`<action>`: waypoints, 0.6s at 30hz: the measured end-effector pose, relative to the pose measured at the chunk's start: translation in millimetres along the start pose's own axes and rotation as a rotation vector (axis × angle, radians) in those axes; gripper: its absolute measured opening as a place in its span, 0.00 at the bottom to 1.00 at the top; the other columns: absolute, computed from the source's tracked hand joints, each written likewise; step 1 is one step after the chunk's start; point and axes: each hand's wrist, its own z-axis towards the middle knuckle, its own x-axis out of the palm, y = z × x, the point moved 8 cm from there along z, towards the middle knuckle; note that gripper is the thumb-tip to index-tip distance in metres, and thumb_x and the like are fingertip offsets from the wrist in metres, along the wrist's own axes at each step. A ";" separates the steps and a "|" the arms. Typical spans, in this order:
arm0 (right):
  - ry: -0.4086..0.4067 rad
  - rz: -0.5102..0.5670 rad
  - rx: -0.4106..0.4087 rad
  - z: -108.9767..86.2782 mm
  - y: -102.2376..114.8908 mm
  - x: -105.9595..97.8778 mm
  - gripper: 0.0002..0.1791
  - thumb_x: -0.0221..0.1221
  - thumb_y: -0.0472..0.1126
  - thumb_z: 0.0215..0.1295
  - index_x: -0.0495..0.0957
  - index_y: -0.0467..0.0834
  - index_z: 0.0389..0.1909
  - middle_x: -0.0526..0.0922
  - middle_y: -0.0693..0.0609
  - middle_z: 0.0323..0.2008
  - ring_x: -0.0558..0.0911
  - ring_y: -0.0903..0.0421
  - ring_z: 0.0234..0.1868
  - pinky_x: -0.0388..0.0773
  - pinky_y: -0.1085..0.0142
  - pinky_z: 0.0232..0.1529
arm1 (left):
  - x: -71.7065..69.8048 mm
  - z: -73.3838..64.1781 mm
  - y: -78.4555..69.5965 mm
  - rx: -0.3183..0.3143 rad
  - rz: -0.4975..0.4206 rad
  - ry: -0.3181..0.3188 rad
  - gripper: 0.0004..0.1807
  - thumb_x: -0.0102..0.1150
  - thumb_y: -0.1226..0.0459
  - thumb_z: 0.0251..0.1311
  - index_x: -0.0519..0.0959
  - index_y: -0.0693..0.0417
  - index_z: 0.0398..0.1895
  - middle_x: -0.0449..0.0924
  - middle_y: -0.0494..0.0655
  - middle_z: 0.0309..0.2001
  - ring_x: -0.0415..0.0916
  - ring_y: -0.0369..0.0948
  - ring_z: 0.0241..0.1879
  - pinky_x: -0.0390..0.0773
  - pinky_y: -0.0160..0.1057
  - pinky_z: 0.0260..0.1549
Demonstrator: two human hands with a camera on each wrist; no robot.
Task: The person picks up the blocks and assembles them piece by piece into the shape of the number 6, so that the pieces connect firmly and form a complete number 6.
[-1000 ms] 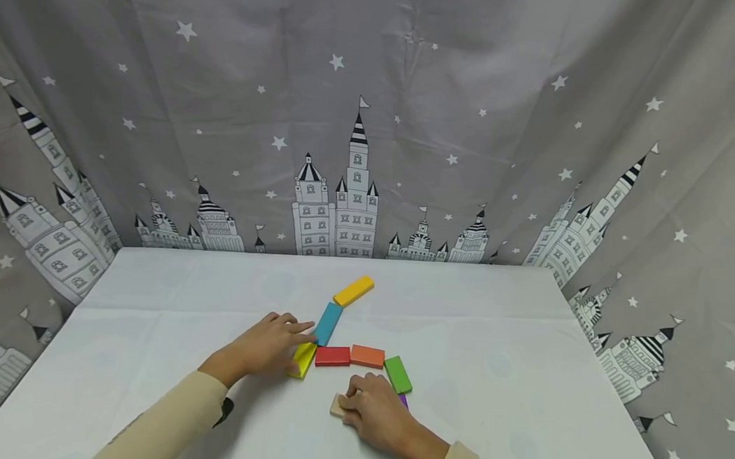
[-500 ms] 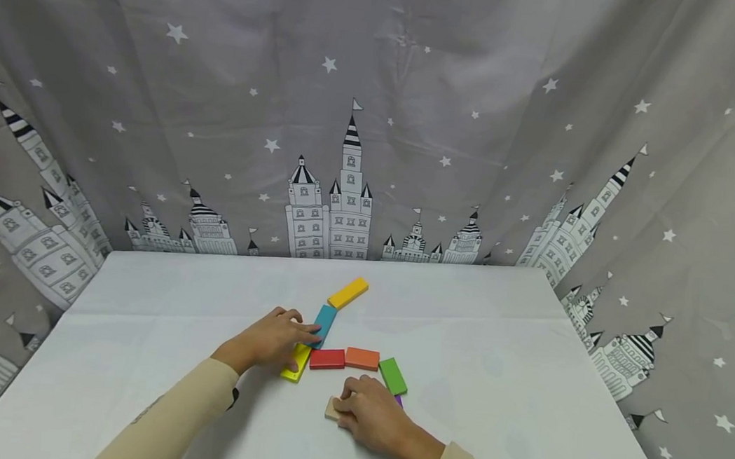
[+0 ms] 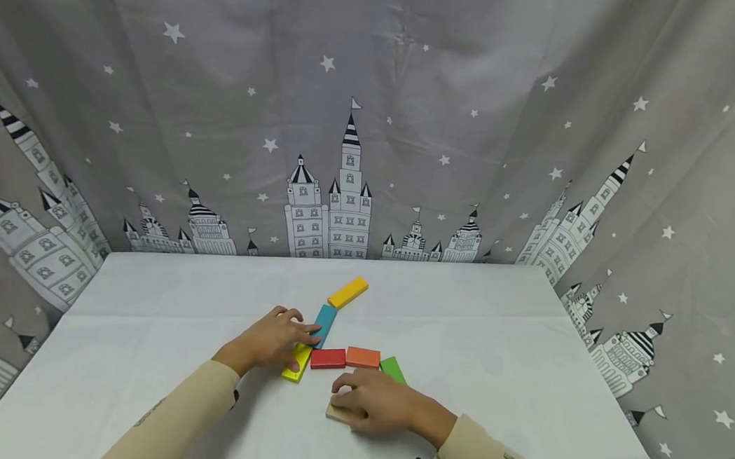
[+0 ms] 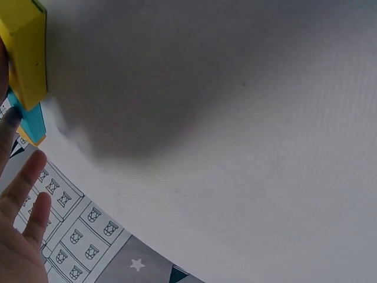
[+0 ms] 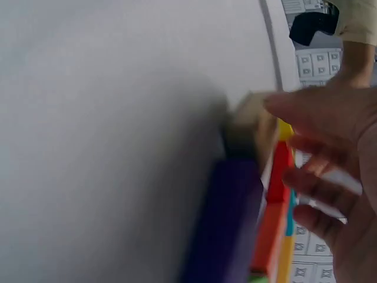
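Note:
My left hand [image 3: 272, 339] spreads its fingers over the line of blocks, with a fingertip on the blue block [image 3: 325, 319] and the thumb at the yellow block [image 3: 297, 362]. Thumb and fingers of my right hand [image 3: 388, 403] pinch a plain wooden block [image 3: 336, 413] that lies flat in front of the row. Beyond that hand lie a red block [image 3: 328, 359], an orange block [image 3: 362, 358] and a green block [image 3: 393, 369], partly covered. A purple block [image 5: 227, 218], hidden under the right hand in the head view, shows blurred in the right wrist view, end-on to the wooden one.
An amber block [image 3: 348, 293] slants away from the blue block's far end. All the blocks lie on a white-covered table [image 3: 493, 349]. A grey curtain [image 3: 451, 108] printed with castles and stars hangs behind and at both sides.
My right wrist has turned and its forearm has swung right, so the hand now covers the purple block and part of the green one. The left hand stays on its blocks.

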 end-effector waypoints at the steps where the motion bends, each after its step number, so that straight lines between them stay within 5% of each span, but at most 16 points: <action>1: 0.016 -0.015 -0.039 0.9 1.0 -1.6 0.18 0.62 0.44 0.63 0.81 0.52 0.54 0.77 0.58 0.55 0.75 0.64 0.51 0.70 0.74 0.55 | -0.2 0.0 -0.1 0.002 -0.001 0.000 0.31 0.72 0.51 0.46 0.79 0.39 0.59 0.74 0.36 0.62 0.67 0.48 0.58 0.63 0.55 0.61; 7: 0.109 -0.114 -0.190 7.7 3.6 -4.9 0.18 0.62 0.44 0.65 0.81 0.54 0.56 0.76 0.60 0.59 0.73 0.63 0.54 0.67 0.76 0.56 | -2.8 -1.7 -0.5 0.031 0.039 -0.010 0.32 0.72 0.50 0.46 0.79 0.40 0.59 0.74 0.37 0.62 0.68 0.47 0.57 0.63 0.54 0.60; 18: 0.183 -0.223 -0.253 14.8 9.5 -3.6 0.20 0.64 0.47 0.63 0.80 0.57 0.56 0.78 0.63 0.54 0.72 0.64 0.51 0.65 0.75 0.57 | -0.3 -2.2 -1.0 0.036 0.035 0.003 0.33 0.71 0.50 0.47 0.78 0.41 0.60 0.72 0.38 0.64 0.65 0.49 0.64 0.61 0.55 0.62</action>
